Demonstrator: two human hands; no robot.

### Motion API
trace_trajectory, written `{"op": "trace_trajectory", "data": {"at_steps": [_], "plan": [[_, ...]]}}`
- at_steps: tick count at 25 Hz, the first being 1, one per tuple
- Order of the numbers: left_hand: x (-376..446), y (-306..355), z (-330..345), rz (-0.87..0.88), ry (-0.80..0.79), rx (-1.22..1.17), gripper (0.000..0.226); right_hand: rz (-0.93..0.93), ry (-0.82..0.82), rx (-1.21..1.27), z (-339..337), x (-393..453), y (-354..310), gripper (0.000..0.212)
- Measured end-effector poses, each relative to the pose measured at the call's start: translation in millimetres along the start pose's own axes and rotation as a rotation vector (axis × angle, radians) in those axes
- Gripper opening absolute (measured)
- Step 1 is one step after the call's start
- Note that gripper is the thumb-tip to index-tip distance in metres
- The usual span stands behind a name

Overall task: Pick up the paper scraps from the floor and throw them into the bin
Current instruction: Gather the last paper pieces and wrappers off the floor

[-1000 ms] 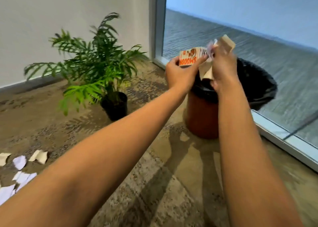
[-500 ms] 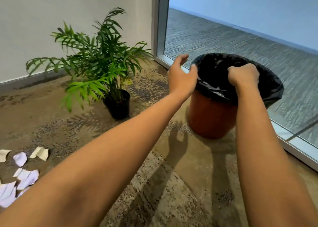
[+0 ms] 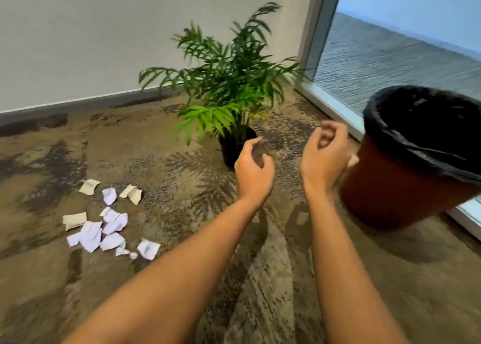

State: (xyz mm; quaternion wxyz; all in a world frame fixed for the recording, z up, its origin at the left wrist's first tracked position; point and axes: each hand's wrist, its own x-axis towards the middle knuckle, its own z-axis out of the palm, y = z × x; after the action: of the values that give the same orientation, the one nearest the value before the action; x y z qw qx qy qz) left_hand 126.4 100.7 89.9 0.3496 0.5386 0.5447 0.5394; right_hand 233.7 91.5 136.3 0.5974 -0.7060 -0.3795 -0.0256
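- Landmark: the potted plant [image 3: 229, 101] by the wall; every place below is read from it.
- The paper scraps [image 3: 104, 226] lie loose on the carpet [image 3: 182, 278], to the left of the plant and nearer the camera; the cluster runs lengthwise from a far end level with the pot towards the viewer, white and cream pieces mixed.
- The left hand [image 3: 253, 171] hangs just in front of the plant's pot; its fingers are loosely curled with a gap to the thumb; it has hold of nothing.
- The right hand [image 3: 324, 156] is right of the plant, close by the bin [image 3: 385, 187]; its fingers are curled more tightly towards the palm; no paper shows in it, though the inside of the curl is partly hidden.
- The bin stands well to the right of the plant, against the glass; its black liner is folded over the rim.
- The relation that matters: the scraps lie down and to the left of both hands, well apart from either; the left hand is the nearer; by my judgement the next reach goes leftward and down, away from the bin, probably with the left leading.
- Much of the task looks undone; many scraps remain on the carpet.
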Motion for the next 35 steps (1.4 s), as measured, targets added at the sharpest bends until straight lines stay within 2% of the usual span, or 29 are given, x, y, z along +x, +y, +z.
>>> {"op": "trace_trajectory", "data": {"at_steps": [6,9,12,15,17,20,22,24,26,28,35], "plan": [[-28,-74,-82,-0.292,0.252,0.142,0.038,0.006,-0.324,-0.030,47,-109,35,0.009],[-48,-99,-119,-0.399,0.285,0.233,0.038,0.005,-0.470,-0.044,64,-154,40,0.009],[-57,-123,-163,-0.436,0.340,0.352,0.041,0.039,-0.611,-0.006,84,-193,33,0.012],[-61,-150,-216,-0.374,0.380,0.549,0.044,0.019,-0.811,0.041,105,-232,18,0.014],[-68,-168,-254,-0.371,0.371,0.750,0.053,-0.058,-0.949,0.060,114,-260,8,0.023],[-87,-200,-313,-0.390,0.329,1.048,0.066,-0.133,-1.174,-0.054,116,-307,3,0.069],[-97,-216,-342,-0.427,0.290,1.136,0.073,-0.258,-1.219,-0.240,120,-333,4,0.105],[-100,-222,-355,-0.461,0.304,1.158,0.078,-0.424,-1.202,-0.399,127,-346,3,0.127],[-97,-223,-356,-0.478,0.296,1.182,0.079,-0.572,-1.180,-0.473,137,-354,1,0.131],[-97,-224,-356,-0.499,0.267,1.199,0.078,-0.633,-1.203,-0.493,152,-362,-5,0.128],[-97,-218,-356,-0.531,0.251,1.187,0.074,-0.587,-1.220,-0.498,214,-376,-35,0.126]]}}
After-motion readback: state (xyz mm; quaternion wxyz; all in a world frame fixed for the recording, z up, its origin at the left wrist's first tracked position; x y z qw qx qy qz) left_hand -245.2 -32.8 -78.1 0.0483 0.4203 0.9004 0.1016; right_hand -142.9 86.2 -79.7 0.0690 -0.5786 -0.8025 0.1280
